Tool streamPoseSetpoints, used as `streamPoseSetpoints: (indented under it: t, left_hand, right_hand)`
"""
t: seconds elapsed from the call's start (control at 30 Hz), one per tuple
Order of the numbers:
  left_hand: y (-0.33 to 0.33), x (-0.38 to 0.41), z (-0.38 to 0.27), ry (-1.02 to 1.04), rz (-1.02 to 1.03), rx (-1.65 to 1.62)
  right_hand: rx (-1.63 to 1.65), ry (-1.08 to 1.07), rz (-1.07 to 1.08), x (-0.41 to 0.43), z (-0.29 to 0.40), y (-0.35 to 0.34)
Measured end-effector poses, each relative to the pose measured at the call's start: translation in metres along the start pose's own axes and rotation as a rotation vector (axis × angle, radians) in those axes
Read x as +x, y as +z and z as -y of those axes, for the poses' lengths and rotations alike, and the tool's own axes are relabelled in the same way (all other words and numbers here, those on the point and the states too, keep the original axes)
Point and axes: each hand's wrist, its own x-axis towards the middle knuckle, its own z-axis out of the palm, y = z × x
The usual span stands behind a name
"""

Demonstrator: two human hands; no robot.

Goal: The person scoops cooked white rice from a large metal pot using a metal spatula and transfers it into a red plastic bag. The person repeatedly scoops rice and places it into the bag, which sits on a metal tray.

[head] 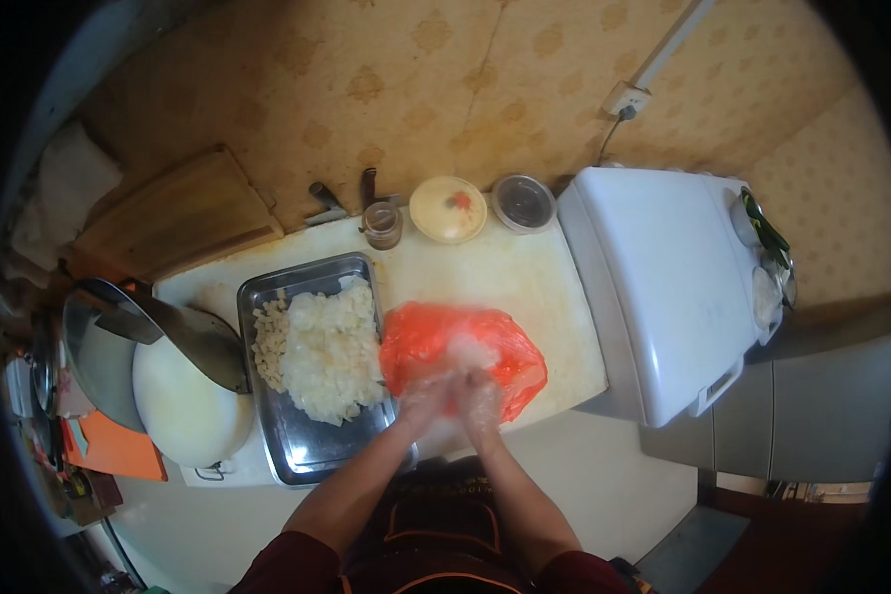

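My left hand (pixel 427 401) and my right hand (pixel 481 401) are close together over a red plastic bag (pixel 518 356), both in what look like clear thin gloves. A blurred pale mass (pixel 471 353) shows at my fingertips, and my fingers seem closed around it. What it is made of cannot be made out. Left of the bag lies a steel tray (pixel 304 445). It holds a heap of pale chopped vegetable (pixel 330 341) and, along its left side, small beige cubes (pixel 269 334).
A white cutting board (pixel 482 267) lies under the bag. Behind stand a jar (pixel 382 225), a lidded yellow bowl (pixel 445 211) and a round plastic container (pixel 523 203), with knives (pixel 327 199) nearby. A white chest-like appliance (pixel 661 275) borders the right, a large pale rounded object (pixel 185 401) the left.
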Motion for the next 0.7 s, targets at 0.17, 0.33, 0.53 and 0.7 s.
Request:
streamPoseSetpoints:
  t: [0.17, 0.33, 0.53, 0.7]
  left_hand:
    - [0.015, -0.014, -0.033, 0.120, -0.121, 0.299]
    - [-0.084, 0.025, -0.014, 0.385, -0.157, 0.624]
    - [-0.007, -0.023, -0.119, -0.200, -0.076, -0.949]
    - [-0.008, -0.018, -0.076, -0.407, 0.136, -0.567]
  right_hand:
    - [0.202, 0.028, -0.006, 0.000, -0.031, 0.010]
    - [0.766, 0.377, -0.307, 0.014, -0.087, -0.002]
    - [1.591, 0.554, -0.021, 0.014, -0.098, -0.017]
    - [1.462, 0.646, 0.611, 0.010, -0.030, -0.019]
